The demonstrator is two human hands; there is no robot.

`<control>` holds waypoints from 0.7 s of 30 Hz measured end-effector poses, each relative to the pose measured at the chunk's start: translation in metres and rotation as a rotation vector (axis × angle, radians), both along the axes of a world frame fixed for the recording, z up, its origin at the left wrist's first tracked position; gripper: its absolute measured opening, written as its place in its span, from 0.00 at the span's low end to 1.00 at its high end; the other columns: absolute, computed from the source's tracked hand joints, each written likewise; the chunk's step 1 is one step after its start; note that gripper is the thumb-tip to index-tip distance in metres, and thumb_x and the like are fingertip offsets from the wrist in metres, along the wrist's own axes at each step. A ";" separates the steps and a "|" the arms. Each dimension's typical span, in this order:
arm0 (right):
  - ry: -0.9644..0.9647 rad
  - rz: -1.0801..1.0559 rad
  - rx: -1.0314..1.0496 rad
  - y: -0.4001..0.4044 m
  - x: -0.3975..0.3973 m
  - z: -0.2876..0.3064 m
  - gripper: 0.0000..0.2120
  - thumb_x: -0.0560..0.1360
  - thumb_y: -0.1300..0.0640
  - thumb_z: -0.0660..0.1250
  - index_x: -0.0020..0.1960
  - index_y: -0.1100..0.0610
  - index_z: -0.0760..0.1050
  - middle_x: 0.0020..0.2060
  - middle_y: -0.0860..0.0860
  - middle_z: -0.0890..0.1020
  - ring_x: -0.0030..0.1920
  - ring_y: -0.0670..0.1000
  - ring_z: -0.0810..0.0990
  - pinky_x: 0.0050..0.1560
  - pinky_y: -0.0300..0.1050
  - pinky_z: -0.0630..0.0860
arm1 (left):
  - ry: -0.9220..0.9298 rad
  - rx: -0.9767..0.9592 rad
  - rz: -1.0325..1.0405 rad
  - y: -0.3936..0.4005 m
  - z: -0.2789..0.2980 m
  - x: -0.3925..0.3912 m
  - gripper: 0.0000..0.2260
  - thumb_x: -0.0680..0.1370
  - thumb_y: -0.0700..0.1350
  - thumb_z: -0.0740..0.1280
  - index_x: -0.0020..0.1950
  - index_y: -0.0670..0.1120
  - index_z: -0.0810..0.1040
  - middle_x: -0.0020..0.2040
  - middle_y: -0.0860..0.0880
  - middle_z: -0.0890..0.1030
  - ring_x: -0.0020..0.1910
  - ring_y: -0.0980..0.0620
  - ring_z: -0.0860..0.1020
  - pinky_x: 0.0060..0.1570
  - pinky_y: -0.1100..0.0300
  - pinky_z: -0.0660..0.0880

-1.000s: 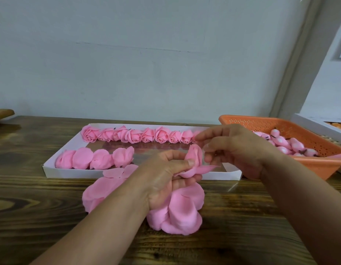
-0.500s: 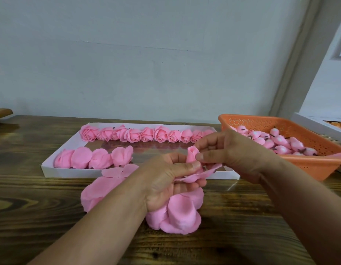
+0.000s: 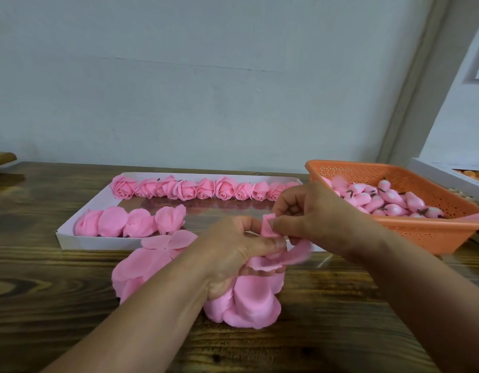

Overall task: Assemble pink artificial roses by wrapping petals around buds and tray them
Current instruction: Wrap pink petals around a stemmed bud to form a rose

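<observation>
Over a dark wooden table [image 3: 58, 305], the person's two hands meet just in front of a shallow white tray [image 3: 71, 232]. The left hand [image 3: 233, 254] curls its fingers around a bunch of pink petals [image 3: 249, 302] that hangs below the fist and rests on the tabletop, while its thumb presses across a thin petal sheet [image 3: 294, 255] that curves out to the right. The right hand [image 3: 319, 214] pinches the upright pink bud [image 3: 268, 224] between thumb and forefinger, with the bud standing just above the left thumb and touching it. Left of the hands, a loose pile of petals [image 3: 141, 267] lies on the table, its far edge overlapping the tray's near wall. Inside the tray, a row of finished roses [image 3: 203, 188] lines the far wall, and four more roses [image 3: 130, 222] lie facing away along the near left side. To the right, an orange perforated basket [image 3: 421, 232] sits beside the tray and holds many bare buds [image 3: 388, 197].
</observation>
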State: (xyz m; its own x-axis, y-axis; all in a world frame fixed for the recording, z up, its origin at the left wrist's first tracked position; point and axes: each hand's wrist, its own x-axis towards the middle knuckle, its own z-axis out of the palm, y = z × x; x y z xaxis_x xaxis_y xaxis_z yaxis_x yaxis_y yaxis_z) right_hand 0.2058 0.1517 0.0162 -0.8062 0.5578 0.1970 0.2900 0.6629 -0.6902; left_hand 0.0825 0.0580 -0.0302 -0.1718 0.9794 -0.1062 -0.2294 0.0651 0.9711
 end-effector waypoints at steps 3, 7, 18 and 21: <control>-0.019 -0.055 0.062 0.000 -0.002 -0.001 0.12 0.72 0.58 0.70 0.31 0.54 0.73 0.18 0.43 0.72 0.24 0.43 0.70 0.59 0.58 0.65 | 0.019 -0.010 0.023 0.000 0.002 0.001 0.24 0.66 0.40 0.73 0.59 0.32 0.75 0.47 0.37 0.82 0.36 0.48 0.82 0.31 0.63 0.76; 0.011 -0.035 0.023 -0.002 -0.002 0.000 0.11 0.72 0.62 0.69 0.32 0.57 0.74 0.18 0.44 0.71 0.23 0.43 0.68 0.41 0.55 0.75 | 0.037 -0.021 0.035 -0.001 0.003 0.001 0.25 0.64 0.42 0.73 0.58 0.33 0.76 0.44 0.39 0.83 0.34 0.47 0.82 0.29 0.64 0.76; -0.036 -0.042 0.032 -0.005 -0.004 0.003 0.12 0.70 0.62 0.71 0.30 0.55 0.74 0.18 0.44 0.75 0.20 0.41 0.72 0.39 0.46 0.76 | 0.113 -0.030 0.091 -0.001 0.004 0.002 0.11 0.72 0.34 0.72 0.53 0.34 0.77 0.36 0.42 0.82 0.29 0.49 0.80 0.27 0.64 0.74; -0.015 -0.058 0.033 -0.002 -0.005 0.002 0.12 0.71 0.64 0.69 0.30 0.56 0.74 0.17 0.44 0.74 0.20 0.42 0.73 0.32 0.36 0.66 | 0.084 -0.017 0.089 -0.001 0.005 0.003 0.16 0.70 0.37 0.72 0.55 0.34 0.76 0.39 0.40 0.82 0.30 0.49 0.80 0.28 0.62 0.77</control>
State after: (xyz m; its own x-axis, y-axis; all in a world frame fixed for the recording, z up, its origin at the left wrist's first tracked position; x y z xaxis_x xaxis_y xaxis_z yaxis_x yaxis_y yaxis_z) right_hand 0.2012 0.1499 0.0180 -0.7758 0.5970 0.2043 0.3383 0.6668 -0.6640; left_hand 0.0854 0.0568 -0.0250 -0.2668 0.9581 -0.1042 -0.1532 0.0646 0.9861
